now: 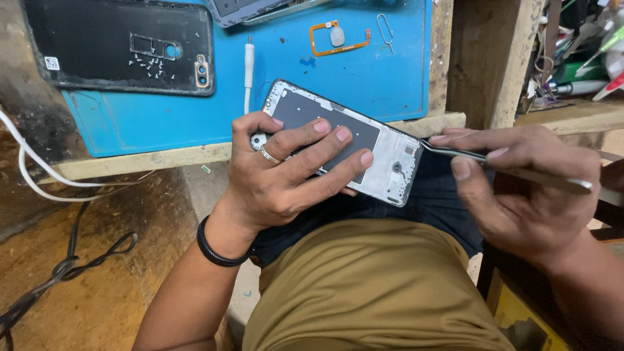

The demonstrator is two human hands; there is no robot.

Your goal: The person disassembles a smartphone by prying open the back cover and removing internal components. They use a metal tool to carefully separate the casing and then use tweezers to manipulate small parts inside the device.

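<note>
At the far left, white and dark cables trail over the brown floor, well apart from your hands. Above them, on the blue mat that covers the wooden surface, the black back cover of a phone lies inside-up, with tiny screws scattered on it. Just right of the cover lies a white cable end, and further right an orange flex ribbon and a metal ejector pin.

Your left hand, with a ring on one finger and a black band on the wrist, is wrapped around the opened phone, fingers laid across its dark battery area, thumb at the upper left corner. The phone is tilted, held over your lap just in front of the surface's edge, its open back facing up.

Your right hand is closed on metal tweezers, pinched between thumb and fingers; the tips touch the phone's right edge near the white frame.

At the far right, a cluttered shelf holds assorted tools
</note>
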